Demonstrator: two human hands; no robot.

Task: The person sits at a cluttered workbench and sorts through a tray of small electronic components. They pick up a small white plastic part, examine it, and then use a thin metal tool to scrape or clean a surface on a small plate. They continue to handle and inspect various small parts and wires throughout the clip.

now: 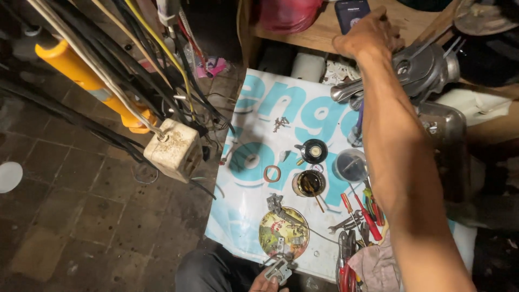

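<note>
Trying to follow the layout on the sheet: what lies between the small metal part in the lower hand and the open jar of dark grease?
In the head view, a round decorated tin lid holding small metal pieces lies between the metal part in the left hand and the jar.

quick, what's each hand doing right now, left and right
Left hand: closed on a small grey metal part.
Right hand: reaching to the phone on the wooden shelf; grip cannot be told.

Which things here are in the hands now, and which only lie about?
In hand:
- left hand holds a small grey metal part
- right hand reaches to the phone on the wooden shelf

Lying about:
- round patterned plate
- red-handled screwdrivers
- copper ring
- screws
</note>
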